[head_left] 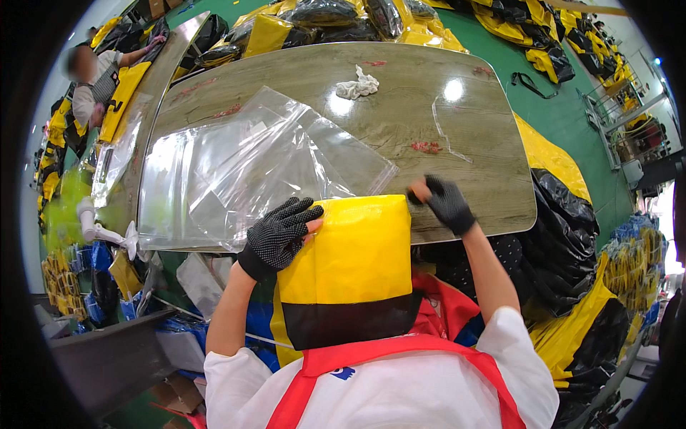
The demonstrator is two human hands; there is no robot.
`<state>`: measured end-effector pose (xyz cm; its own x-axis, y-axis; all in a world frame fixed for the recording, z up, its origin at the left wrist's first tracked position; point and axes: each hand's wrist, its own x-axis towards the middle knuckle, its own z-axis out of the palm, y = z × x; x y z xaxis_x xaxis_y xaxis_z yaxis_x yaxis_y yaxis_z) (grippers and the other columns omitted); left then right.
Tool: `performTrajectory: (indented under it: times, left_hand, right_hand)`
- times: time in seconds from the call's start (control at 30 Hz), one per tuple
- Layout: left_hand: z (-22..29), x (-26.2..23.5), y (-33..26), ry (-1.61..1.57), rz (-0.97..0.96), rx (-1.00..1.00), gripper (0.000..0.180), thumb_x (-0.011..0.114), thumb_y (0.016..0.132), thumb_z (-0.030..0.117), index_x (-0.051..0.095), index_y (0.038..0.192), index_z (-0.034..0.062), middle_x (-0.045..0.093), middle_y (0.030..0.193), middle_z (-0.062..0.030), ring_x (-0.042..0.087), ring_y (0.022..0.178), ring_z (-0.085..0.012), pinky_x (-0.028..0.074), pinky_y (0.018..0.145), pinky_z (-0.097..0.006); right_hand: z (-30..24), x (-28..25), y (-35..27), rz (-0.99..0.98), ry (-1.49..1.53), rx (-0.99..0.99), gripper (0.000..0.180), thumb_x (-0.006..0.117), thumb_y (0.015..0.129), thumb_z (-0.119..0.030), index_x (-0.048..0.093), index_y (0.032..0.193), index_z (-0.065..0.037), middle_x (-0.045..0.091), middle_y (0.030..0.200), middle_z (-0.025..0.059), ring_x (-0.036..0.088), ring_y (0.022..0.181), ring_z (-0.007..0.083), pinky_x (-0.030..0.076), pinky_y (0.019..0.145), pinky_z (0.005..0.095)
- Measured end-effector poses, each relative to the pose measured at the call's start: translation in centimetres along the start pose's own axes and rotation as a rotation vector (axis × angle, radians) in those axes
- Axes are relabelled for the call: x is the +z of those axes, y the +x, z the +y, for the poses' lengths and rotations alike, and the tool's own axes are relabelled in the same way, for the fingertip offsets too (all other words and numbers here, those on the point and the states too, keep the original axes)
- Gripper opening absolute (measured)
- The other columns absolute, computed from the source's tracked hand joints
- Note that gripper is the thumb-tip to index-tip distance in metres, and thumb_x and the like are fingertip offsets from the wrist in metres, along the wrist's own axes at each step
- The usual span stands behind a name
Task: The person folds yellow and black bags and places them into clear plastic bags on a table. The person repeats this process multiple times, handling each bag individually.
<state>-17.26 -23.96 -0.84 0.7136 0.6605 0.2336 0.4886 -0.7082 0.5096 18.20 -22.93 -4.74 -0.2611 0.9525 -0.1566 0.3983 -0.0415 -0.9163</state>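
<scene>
A folded yellow and black tarpaulin-like piece [350, 250] lies upright before me at the table's near edge, its yellow part above and a black band below. My left hand [281, 236], in a black dotted glove with a bare thumb tip, grips its upper left edge. Beside its upper right corner is my right hand [444, 204], in a similar glove. Motion blurs those fingers, and whether they hold anything does not show. Clear plastic bags [250, 171] lie spread on the table just beyond my left hand.
The wood-patterned table [400, 93] carries a crumpled white cloth [357, 83]. Yellow and black bundles [314, 28] are heaped behind it, with black and yellow sheeting [557, 229] at the right. Another person [100, 79] works at a far-left table.
</scene>
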Motion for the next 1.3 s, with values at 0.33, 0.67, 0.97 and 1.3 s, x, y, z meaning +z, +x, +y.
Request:
performTrajectory:
  times: [0.33, 0.67, 0.97, 1.3]
  left_hand:
    - [0.7, -0.8, -1.1, 0.27, 0.02, -0.154, 0.049, 0.068, 0.074, 0.019, 0.051, 0.117, 0.003, 0.056, 0.119, -0.0146, 0.048, 0.117, -0.0341, 0.028, 0.106, -0.049]
    - [0.2, 1.0, -2.0, 0.199, 0.15, -0.199, 0.048, 0.07, 0.071, 0.015, 0.054, 0.115, 0.0044, 0.054, 0.123, -0.014, 0.041, 0.123, -0.0358, 0.024, 0.108, -0.049]
    - [0.0, 1.5, -2.3, 0.122, 0.266, -0.293, 0.062, 0.069, 0.073, 0.014, 0.043, 0.128, 0.0031, 0.045, 0.131, -0.0193, 0.035, 0.128, -0.037, 0.024, 0.108, -0.044]
    - [-2.5, 3.6, -6.9, -1.487, 0.527, -0.963, 0.072, 0.062, 0.083, 0.021, 0.023, 0.14, 0.0041, 0.048, 0.125, -0.0094, 0.045, 0.115, -0.0184, 0.035, 0.097, -0.03]
  right_hand:
    - [-1.3, 3.5, 10.5, -0.363, 0.066, -0.049, 0.026, 0.065, 0.079, -0.027, 0.066, 0.078, 0.0, 0.062, 0.065, 0.0044, 0.053, 0.059, 0.0126, 0.043, 0.057, 0.0284]
    - [1.2, 2.3, 3.2, -0.126, 0.413, 0.043, 0.031, 0.056, 0.089, -0.027, 0.061, 0.104, 0.0, 0.063, 0.098, 0.0035, 0.055, 0.091, 0.0108, 0.042, 0.079, 0.0265]
    - [0.4, 3.3, 1.1, -0.141, 0.44, 0.193, 0.028, 0.077, 0.07, -0.017, 0.059, 0.086, -0.003, 0.058, 0.078, -0.0013, 0.052, 0.074, 0.0064, 0.042, 0.066, 0.0215]
    - [-1.4, 5.1, 0.4, 0.027, 0.503, 0.072, 0.038, 0.075, 0.07, -0.005, 0.052, 0.1, -0.002, 0.055, 0.085, 0.0, 0.053, 0.083, 0.0091, 0.044, 0.076, 0.0221]
